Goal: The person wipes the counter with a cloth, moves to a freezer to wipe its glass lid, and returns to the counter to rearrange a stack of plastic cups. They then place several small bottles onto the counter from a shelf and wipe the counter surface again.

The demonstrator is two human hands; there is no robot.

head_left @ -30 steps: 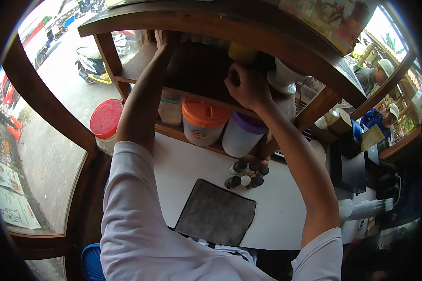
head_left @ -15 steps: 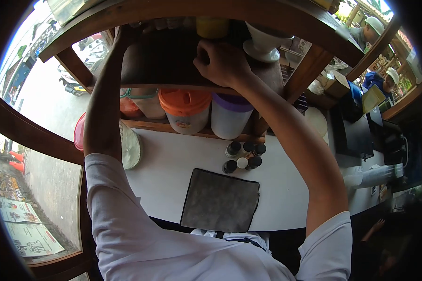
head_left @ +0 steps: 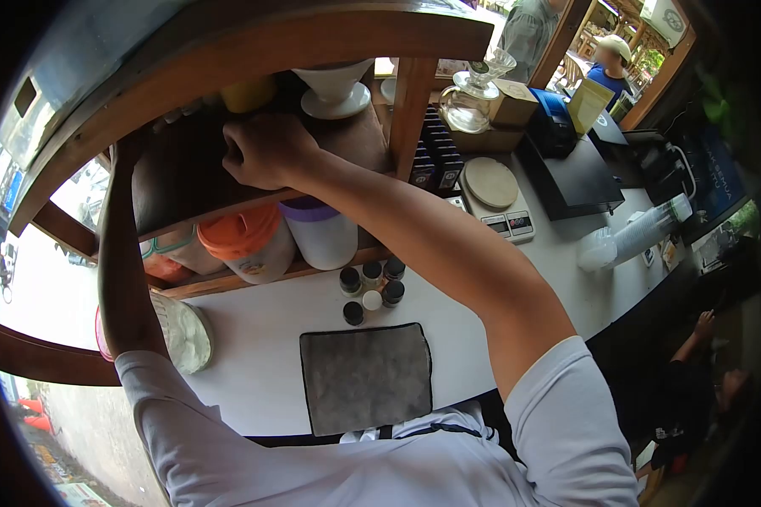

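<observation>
Both my arms reach up to a dark wooden shelf (head_left: pixel 186 165). My right hand (head_left: pixel 269 152) rests over it with fingers curled closed; whatever they may hold is hidden. Just behind that hand are a yellow container (head_left: pixel 248 95) and a white coffee dripper (head_left: pixel 334 84). My left hand (head_left: pixel 128 145) is at the shelf's shadowed left end, its fingers too dark and hidden to make out. Small pale items (head_left: pixel 182 112) stand along the back between the hands. Below the shelf are an orange-lidded tub (head_left: pixel 249 245) and a purple-lidded tub (head_left: pixel 323 237).
On the white counter (head_left: pixel 254 317) lie a grey cloth (head_left: pixel 366 378) and several small dark-capped bottles (head_left: pixel 372 272). A large jar (head_left: pixel 183 334) stands at left. To the right are a scale (head_left: pixel 509 224), a black box (head_left: pixel 571 177) and stacked plastic cups (head_left: pixel 643 232). Other people are in the background.
My view has swung to the right, so the shelf and both hands appear further left and lower. More of the right counter shows. My right hand stays closed over the shelf.
</observation>
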